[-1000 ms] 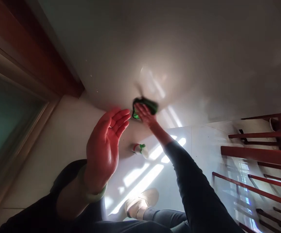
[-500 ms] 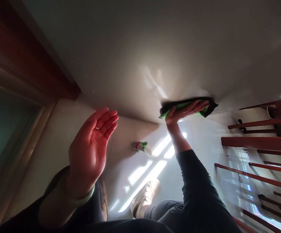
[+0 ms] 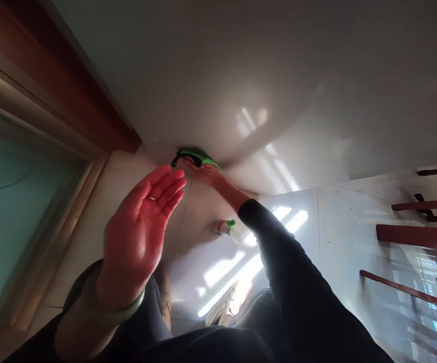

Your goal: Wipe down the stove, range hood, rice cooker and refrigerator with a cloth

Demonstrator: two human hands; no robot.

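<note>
My right hand (image 3: 205, 174) presses a green and black cloth (image 3: 199, 155) flat against the low part of a smooth pale wall (image 3: 218, 91). The fingers point left, and part of the cloth shows above and around them. Palm up, my left hand (image 3: 138, 232) is raised in the air at the left, fingers stretched out and nothing in it. A pale bracelet circles that wrist. On the floor between my arms stands a white spray bottle (image 3: 229, 229) with a green and red top.
A red-brown door frame (image 3: 85, 96) and a framed glass panel (image 3: 21, 191) are at the left. Red-brown wooden furniture legs (image 3: 415, 237) stand at the right. Sunlight streaks the tiled floor (image 3: 297, 262) near my shoes.
My right hand has swept left along the wall with the cloth, close to my left hand. The view has shifted slightly left. My left hand keeps the same pose.
</note>
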